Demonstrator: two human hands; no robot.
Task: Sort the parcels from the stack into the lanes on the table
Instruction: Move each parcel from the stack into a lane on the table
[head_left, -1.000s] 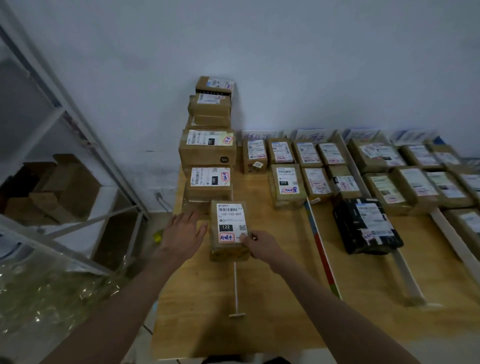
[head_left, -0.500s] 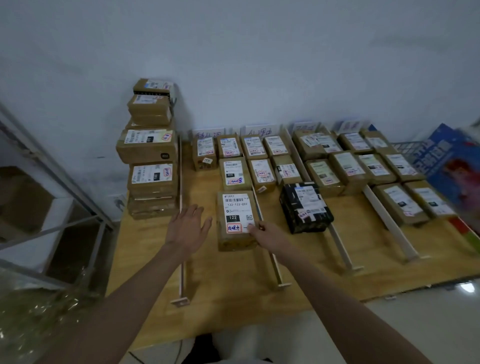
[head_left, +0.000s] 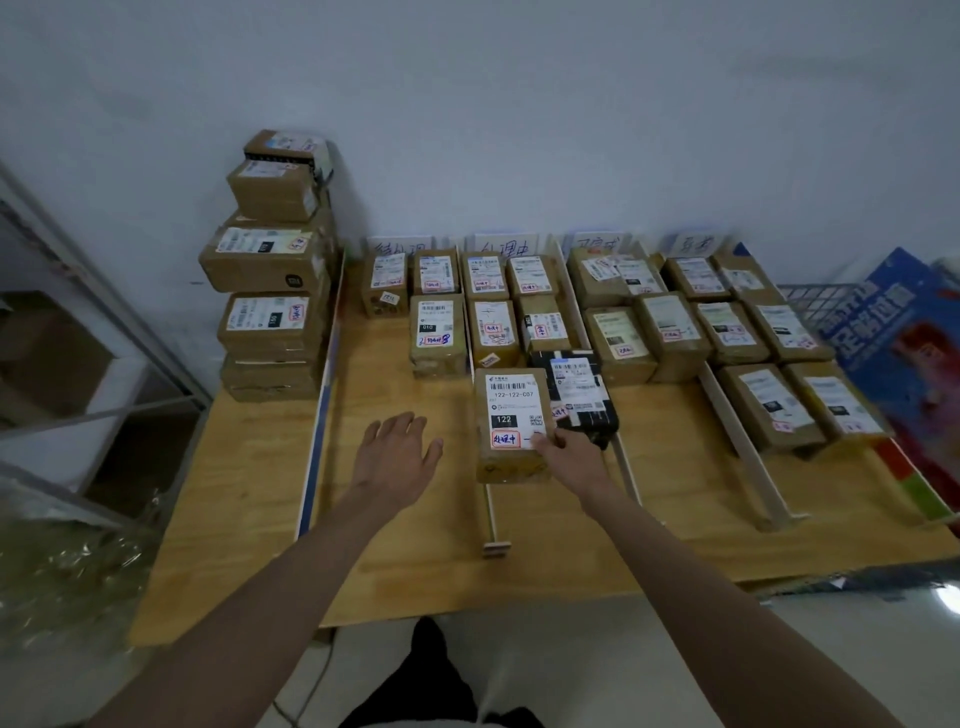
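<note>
A brown parcel (head_left: 511, 415) with a white label reading 122 lies across the near end of a lane divider (head_left: 491, 519). My right hand (head_left: 569, 454) grips its near right corner. My left hand (head_left: 395, 457) hovers open over the table, a little to the parcel's left and apart from it. A stack of brown parcels (head_left: 272, 270) stands at the far left of the wooden table (head_left: 249, 493). Several sorted parcels fill the lanes at the back, with a black parcel (head_left: 582, 395) just right of the held one.
Handwritten lane signs (head_left: 506, 247) lean on the wall behind the lanes. More white dividers (head_left: 743, 447) run toward me on the right. A metal shelf frame (head_left: 78, 322) stands left of the table. A blue printed box (head_left: 904, 332) sits at the far right.
My right hand has carried the 122 parcel rightward, away from the stack and over to the lane beside the black parcel. My left hand has let go and trails behind it, open.
</note>
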